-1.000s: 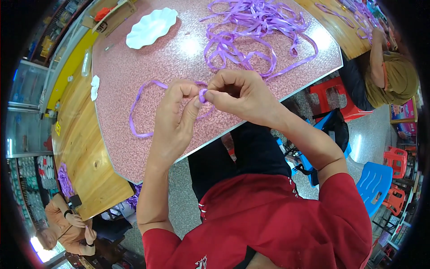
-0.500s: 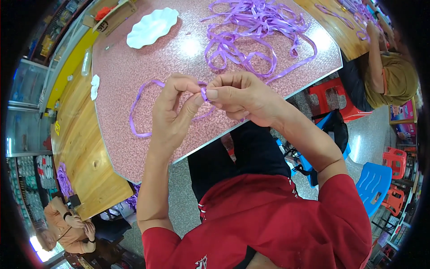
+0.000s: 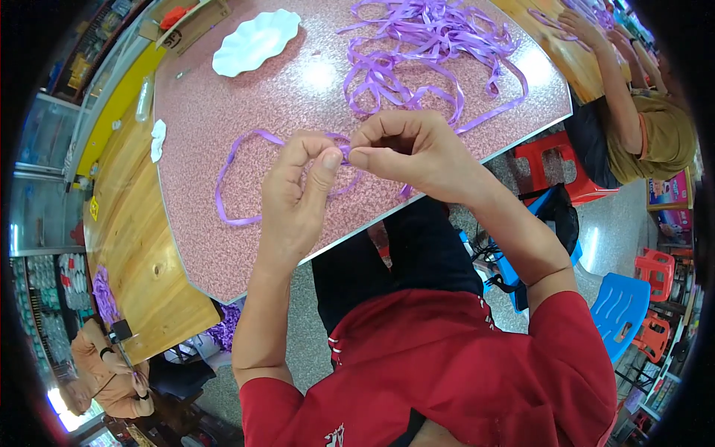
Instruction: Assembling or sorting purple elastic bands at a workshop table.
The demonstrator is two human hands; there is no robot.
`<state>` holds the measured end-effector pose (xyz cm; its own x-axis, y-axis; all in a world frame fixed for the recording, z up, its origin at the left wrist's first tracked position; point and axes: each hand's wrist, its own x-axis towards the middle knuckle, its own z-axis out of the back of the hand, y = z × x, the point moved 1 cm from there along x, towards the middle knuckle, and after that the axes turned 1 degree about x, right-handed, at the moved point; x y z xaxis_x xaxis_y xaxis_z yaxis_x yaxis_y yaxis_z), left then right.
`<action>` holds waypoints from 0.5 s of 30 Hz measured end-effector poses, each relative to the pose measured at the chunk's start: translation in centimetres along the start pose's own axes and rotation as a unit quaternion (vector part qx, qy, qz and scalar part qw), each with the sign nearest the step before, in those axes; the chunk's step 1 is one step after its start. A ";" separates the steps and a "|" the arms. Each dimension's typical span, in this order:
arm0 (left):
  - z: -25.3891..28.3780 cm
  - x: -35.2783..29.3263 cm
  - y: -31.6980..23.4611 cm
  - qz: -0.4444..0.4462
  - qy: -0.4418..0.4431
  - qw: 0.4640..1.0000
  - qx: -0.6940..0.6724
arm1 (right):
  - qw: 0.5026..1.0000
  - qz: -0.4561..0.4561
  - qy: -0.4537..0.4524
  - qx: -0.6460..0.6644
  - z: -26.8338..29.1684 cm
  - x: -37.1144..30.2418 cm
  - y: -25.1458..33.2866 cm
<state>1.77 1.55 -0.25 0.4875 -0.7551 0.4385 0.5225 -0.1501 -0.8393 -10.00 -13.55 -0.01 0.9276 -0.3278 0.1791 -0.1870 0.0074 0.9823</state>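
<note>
The left hand (image 3: 298, 186) pinches a purple ribbon (image 3: 240, 222) between thumb and forefinger above the near side of the table (image 3: 223, 261). The right hand's (image 3: 424, 153) fingertips nearly meet beside it; their grip cannot be told. Far left, a carton (image 3: 197, 28) bears dark lettering; the red shirt (image 3: 447, 357) has white print.

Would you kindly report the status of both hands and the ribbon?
Left hand pinching purple ribbon; right hand close beside it, grip unclear. Ribbon loop lying on pink table. Ribbon heap and white plate farther back.
</note>
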 end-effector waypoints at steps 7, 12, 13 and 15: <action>-0.9 -0.1 -1.0 0.076 0.043 0.988 -0.128 | 0.965 -0.111 0.081 0.223 0.3 -0.2 0.3; -2.4 -0.1 -1.3 -0.045 -0.114 0.989 -0.082 | 0.965 -0.113 0.058 0.231 0.2 -0.1 0.1; -2.1 -0.1 -1.3 -0.091 -0.098 0.991 -0.001 | 0.966 -0.116 0.048 0.225 0.2 -0.1 0.0; -1.9 0.0 -1.3 -0.138 -0.080 0.984 0.079 | 0.968 -0.119 0.036 0.218 0.4 -0.1 0.0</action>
<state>-0.21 0.54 0.22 0.4096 -0.5874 0.6980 0.7462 -0.2245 -0.6268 -10.24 -13.91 -0.05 0.9785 -0.2040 -0.0314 -0.0684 -0.4641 0.8831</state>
